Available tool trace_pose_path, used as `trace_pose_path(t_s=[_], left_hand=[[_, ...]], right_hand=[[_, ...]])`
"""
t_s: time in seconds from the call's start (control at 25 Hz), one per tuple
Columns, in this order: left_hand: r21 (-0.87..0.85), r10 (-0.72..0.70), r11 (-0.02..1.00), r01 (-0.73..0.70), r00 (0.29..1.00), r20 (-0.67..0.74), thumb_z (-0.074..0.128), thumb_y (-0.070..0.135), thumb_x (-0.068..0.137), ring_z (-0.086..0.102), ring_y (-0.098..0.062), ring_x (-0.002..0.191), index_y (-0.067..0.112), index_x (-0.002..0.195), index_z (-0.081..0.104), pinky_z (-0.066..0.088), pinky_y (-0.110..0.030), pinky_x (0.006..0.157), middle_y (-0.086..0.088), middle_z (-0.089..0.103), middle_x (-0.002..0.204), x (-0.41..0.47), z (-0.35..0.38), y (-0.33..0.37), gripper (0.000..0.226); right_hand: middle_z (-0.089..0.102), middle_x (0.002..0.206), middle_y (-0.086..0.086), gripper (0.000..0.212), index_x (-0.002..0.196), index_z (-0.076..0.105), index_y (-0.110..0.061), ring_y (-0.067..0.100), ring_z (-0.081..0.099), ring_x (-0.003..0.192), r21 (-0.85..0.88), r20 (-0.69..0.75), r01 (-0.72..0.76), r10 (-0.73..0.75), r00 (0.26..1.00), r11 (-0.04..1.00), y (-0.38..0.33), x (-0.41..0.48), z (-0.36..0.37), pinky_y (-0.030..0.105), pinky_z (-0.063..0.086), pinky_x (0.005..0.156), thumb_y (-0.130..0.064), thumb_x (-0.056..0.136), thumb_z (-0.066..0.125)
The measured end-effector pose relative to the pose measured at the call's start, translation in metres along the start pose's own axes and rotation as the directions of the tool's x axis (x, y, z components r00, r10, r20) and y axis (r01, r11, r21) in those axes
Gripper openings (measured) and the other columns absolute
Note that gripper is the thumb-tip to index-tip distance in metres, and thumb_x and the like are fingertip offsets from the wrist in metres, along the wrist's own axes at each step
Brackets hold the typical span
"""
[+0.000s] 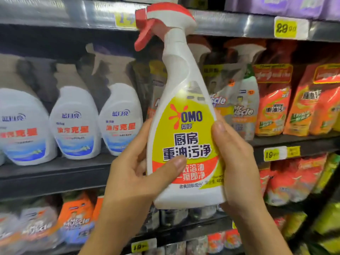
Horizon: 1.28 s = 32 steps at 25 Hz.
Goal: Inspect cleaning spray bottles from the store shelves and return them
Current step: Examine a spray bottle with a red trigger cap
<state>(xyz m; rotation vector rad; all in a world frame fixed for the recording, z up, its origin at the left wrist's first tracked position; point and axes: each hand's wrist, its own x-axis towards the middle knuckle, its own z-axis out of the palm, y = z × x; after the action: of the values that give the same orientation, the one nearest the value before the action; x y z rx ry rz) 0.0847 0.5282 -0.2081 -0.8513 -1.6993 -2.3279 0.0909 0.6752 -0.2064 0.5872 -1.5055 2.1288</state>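
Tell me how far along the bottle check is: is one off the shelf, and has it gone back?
Done: the OMO spray bottle is off the shelf. In hand: the left hand and right hand grip its lower body, label facing the camera, so inspection looks under way. Left: setting it back on the shelf. Whether the white bottles standing at left were checked, I cannot tell.
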Motion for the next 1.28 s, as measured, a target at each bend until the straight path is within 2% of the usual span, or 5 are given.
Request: trace_pose_path(t_s=[0.36,0.68,1.0,1.12,1.28], left_hand=[[-0.112,-0.066,0.991,0.071,0.997,0.043,0.067,0.019,0.072,0.071,-0.019,0.096,0.031,0.111,0.07,0.057,-0.023,0.071,-0.003,0.074,0.108,-0.013,-0.004,-0.006,0.041],[-0.049,-0.189,0.981,0.19,0.982,0.019,0.06,0.034,0.076,0.073,-0.01,0.084,0.039,0.111,0.069,0.055,-0.019,0.059,0.003,0.076,0.1,-0.019,-0.017,-0.001,0.036],[-0.075,-0.245,0.965,0.251,0.966,0.082,0.058,0.036,0.078,0.073,-0.014,0.087,0.037,0.114,0.069,0.057,-0.023,0.059,-0.001,0.074,0.105,-0.025,-0.028,-0.002,0.038],[-0.071,-0.25,0.964,0.257,0.963,0.096,0.06,0.039,0.075,0.073,-0.016,0.089,0.036,0.116,0.068,0.057,-0.023,0.061,-0.001,0.074,0.107,-0.025,-0.03,-0.005,0.041],[-0.04,-0.267,0.962,0.271,0.96,0.087,0.061,0.034,0.079,0.073,-0.013,0.086,0.035,0.117,0.067,0.055,-0.019,0.061,0.0,0.074,0.105,-0.021,-0.033,-0.011,0.039]], right_hand=[[0.073,0.112,-0.001,0.034,0.12,0.067,-0.029,0.016,0.069,0.103,-0.063,-0.074,-0.064,0.059,0.995,0.996,0.006,-0.013,-0.003,0.025,0.056,0.077,-0.034,0.096,0.043],[0.069,0.121,0.007,0.041,0.127,0.063,-0.021,0.024,0.065,0.111,0.025,0.091,-0.258,0.255,0.963,0.966,0.002,-0.016,-0.017,0.036,0.056,0.087,-0.035,0.089,0.055],[0.069,0.117,0.011,0.051,0.129,0.062,-0.024,0.027,0.062,0.102,-0.031,0.152,-0.313,0.314,0.937,0.949,-0.002,-0.02,-0.03,0.035,0.058,0.077,-0.034,0.079,0.062],[0.074,0.103,0.006,0.058,0.133,0.057,-0.024,0.021,0.071,0.087,-0.072,0.188,-0.313,0.321,0.928,0.947,-0.001,-0.022,-0.031,0.029,0.058,0.068,-0.028,0.076,0.067],[0.072,0.104,0.021,0.078,0.138,0.051,-0.027,0.035,0.072,0.089,-0.091,0.192,-0.31,0.322,0.927,0.946,0.008,-0.024,-0.032,0.039,0.059,0.073,-0.011,0.067,0.076]])
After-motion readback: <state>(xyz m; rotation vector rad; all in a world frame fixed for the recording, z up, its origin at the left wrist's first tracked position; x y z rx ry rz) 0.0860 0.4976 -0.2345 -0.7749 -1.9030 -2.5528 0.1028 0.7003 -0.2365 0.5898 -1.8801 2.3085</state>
